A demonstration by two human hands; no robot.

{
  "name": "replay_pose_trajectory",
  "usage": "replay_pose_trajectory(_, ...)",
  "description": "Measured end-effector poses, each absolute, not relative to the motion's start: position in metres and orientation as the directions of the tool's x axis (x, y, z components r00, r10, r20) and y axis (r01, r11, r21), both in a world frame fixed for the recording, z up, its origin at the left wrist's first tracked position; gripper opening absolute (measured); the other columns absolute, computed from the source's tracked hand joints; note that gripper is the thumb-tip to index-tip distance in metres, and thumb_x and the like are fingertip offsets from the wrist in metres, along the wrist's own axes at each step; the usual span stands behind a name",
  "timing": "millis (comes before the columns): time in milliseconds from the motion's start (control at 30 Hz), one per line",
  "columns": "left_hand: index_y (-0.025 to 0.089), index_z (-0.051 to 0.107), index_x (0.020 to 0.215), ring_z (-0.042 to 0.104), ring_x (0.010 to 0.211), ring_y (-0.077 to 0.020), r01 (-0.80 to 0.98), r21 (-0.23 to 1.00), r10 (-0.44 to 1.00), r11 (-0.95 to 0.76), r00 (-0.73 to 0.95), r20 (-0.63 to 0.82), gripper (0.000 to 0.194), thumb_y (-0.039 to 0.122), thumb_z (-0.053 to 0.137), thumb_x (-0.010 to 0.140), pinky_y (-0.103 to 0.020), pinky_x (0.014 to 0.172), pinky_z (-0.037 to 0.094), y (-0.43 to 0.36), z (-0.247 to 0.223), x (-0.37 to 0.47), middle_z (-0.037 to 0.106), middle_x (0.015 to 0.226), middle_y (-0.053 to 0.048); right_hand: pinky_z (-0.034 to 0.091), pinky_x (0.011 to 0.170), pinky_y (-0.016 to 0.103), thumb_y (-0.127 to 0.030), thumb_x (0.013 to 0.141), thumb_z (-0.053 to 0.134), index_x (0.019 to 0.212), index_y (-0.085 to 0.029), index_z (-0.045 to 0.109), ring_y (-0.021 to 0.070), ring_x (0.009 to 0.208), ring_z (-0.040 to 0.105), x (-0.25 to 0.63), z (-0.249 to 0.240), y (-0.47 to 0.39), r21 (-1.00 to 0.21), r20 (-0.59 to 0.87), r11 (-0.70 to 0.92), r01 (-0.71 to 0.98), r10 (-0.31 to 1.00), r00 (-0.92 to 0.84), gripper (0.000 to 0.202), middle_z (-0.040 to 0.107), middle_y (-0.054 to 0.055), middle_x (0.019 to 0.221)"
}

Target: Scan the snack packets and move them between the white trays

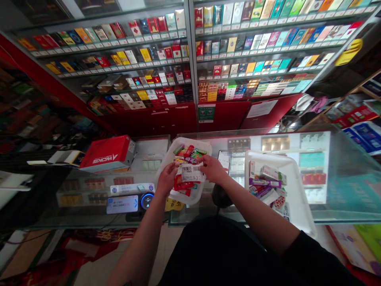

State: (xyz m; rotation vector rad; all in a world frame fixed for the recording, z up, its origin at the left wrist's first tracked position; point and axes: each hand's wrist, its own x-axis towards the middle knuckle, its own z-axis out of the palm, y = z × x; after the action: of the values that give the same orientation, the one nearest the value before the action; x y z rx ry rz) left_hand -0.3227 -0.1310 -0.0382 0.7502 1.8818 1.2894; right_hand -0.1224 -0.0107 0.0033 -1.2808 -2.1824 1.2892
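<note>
A white snack packet (192,172) with dark printed characters is stretched between my two hands, above a white plastic tray (195,197). My left hand (167,179) pinches its left end, and my right hand (213,169) grips the right end. Under the packet, the tray holds several small colourful packets (190,152), with red ones (182,185) nearest me. To the right, a second white tray (301,198) contains purple packs (264,183), a white box and other small packages. A phone (224,161) with a lit screen lies between the trays.
Both trays rest on a glass display counter (342,178). A red box (108,153) and a payment device (127,202) with a round blue light stand at the left. A dark rounded object (222,196) sits near my right forearm. Shelves of cigarette packs (232,44) rise behind the counter.
</note>
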Motion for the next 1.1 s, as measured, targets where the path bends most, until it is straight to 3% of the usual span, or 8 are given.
replay_pose_trajectory(133, 0.013, 0.065, 0.123, 0.072, 0.096, -0.0231, -0.238, 0.930, 0.809, 0.279, -0.464, -0.362, 0.057, 0.041, 0.082, 0.075, -0.042, 0.092, 0.058, -0.128, -0.037, -0.326, 0.077, 0.109, -0.012, 0.048, 0.067, 0.025, -0.015, 0.082, 0.059, 0.108, -0.024, 0.069, 0.0159, 0.073, 0.063, -0.115, 0.002, -0.009, -0.879, -0.191, 0.139, 0.456, 0.774, -0.604, 0.029, 0.071, -0.003, 0.082)
replay_pose_trajectory(400, 0.014, 0.069, 0.109, 0.073, 0.083, -0.0183, -0.419, 0.888, 0.850, 0.187, -0.385, -0.360, 0.055, 0.034, 0.092, 0.063, -0.034, 0.082, 0.059, -0.117, -0.031, -0.317, 0.078, 0.096, -0.005, 0.046, 0.060, 0.024, -0.016, 0.079, 0.061, 0.101, -0.024, 0.074, 0.0135, 0.065, 0.061, -0.103, 0.000, -0.002, -0.924, -0.149, 0.093, 0.371, 0.807, -0.572, 0.026, 0.069, -0.003, 0.077)
replay_pose_trajectory(533, 0.014, 0.072, 0.109, 0.073, 0.083, -0.0180, -0.312, 0.941, 0.879, 0.135, -0.400, -0.259, 0.051, 0.030, 0.091, 0.065, -0.032, 0.082, 0.057, -0.109, -0.018, -0.316, 0.078, 0.091, -0.005, 0.045, 0.062, 0.023, -0.019, 0.077, 0.065, 0.097, -0.022, 0.075, 0.0131, 0.067, 0.060, -0.091, 0.006, 0.009, -0.928, -0.044, 0.167, 0.334, 0.841, -0.540, 0.022, 0.069, -0.003, 0.075)
replay_pose_trajectory(733, 0.017, 0.071, 0.111, 0.072, 0.084, -0.0192, -0.171, 0.980, 0.919, 0.102, -0.361, -0.158, 0.046, 0.033, 0.087, 0.070, -0.034, 0.083, 0.057, -0.090, -0.001, -0.309, 0.078, 0.093, -0.005, 0.047, 0.065, 0.024, -0.020, 0.080, 0.063, 0.105, -0.022, 0.072, 0.0131, 0.067, 0.063, -0.064, 0.017, 0.015, -0.935, -0.004, 0.185, 0.304, 0.849, -0.529, 0.026, 0.073, -0.003, 0.077)
replay_pose_trajectory(1100, 0.018, 0.070, 0.112, 0.071, 0.089, -0.0209, 0.230, 0.971, 0.975, 0.063, -0.224, -0.011, 0.036, 0.033, 0.075, 0.080, -0.034, 0.083, 0.055, -0.049, -0.007, -0.276, 0.075, 0.094, -0.005, 0.054, 0.093, 0.039, -0.016, 0.085, 0.066, 0.117, -0.025, 0.072, 0.0219, 0.096, 0.074, 0.000, 0.014, 0.008, -0.766, 0.121, 0.377, 0.521, 0.881, -0.458, 0.033, 0.080, 0.000, 0.098)
